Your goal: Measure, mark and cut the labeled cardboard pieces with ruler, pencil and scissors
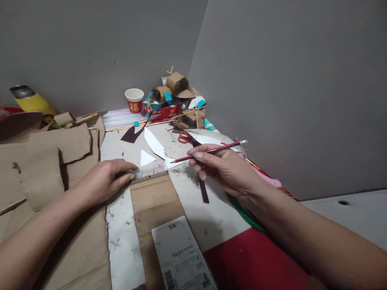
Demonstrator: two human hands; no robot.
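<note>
Pencil [208,151] pinched in my right hand [225,169]: light, stiff, held mid-shaft. My left hand [104,179], fingers flat, pins thin slippery ruler [148,174] just beyond.

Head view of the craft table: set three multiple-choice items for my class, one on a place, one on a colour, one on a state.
1. Where do the scissors lie?
A. beyond the right hand
B. under the left hand
C. inside the cup

2. What colour is the pencil?
A. green
B. red
C. white

3. What is the left hand doing?
A. lifting the cup
B. hanging in the air
C. pressing flat on the ruler

Answers: 1 A, the red handles show past the right hand. 2 B, its shaft is red. 3 C, the fingers rest on the ruler over the cardboard.
</note>
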